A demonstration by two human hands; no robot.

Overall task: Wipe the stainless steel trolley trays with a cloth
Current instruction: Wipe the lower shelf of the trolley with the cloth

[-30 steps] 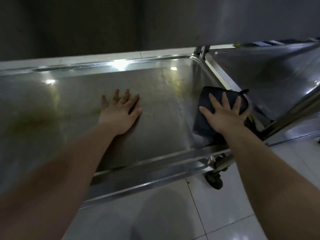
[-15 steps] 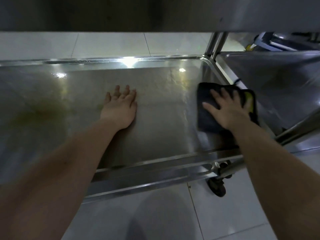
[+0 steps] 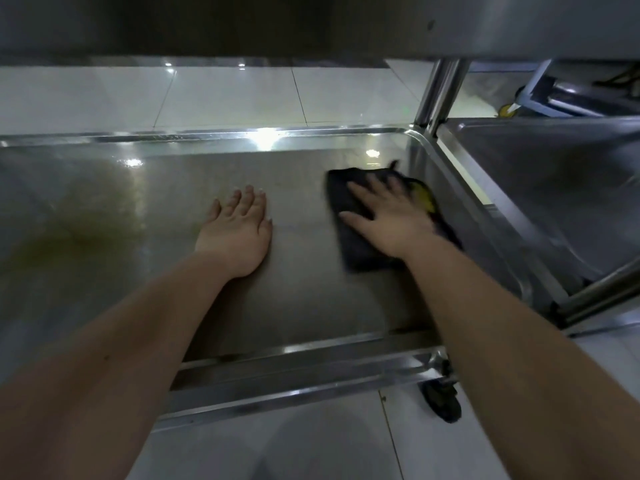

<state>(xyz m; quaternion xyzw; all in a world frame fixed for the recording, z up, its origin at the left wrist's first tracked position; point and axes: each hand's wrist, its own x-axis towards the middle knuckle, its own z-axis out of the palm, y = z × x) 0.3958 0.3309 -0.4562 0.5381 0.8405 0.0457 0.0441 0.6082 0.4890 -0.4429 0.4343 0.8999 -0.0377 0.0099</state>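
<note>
A stainless steel trolley tray (image 3: 207,138) fills the middle of the head view, its floor shiny with a yellowish smear at the left. A dark cloth (image 3: 360,251) with a yellow patch lies on the tray floor near the right wall. My right hand (image 3: 388,216) presses flat on the cloth with fingers spread and straight. My left hand (image 3: 239,230) rests flat on the bare tray floor, left of the cloth, holding nothing.
An upper shelf (image 3: 519,26) of the trolley hangs overhead. An upright post (image 3: 436,95) stands at the tray's far right corner. A second steel tray (image 3: 554,188) adjoins on the right. A black caster wheel (image 3: 443,401) sits on the white tiled floor (image 3: 242,95).
My right hand has slid the cloth left and farther into the tray, away from the right wall. The view has tilted up, showing the floor beyond. My left hand stays put.
</note>
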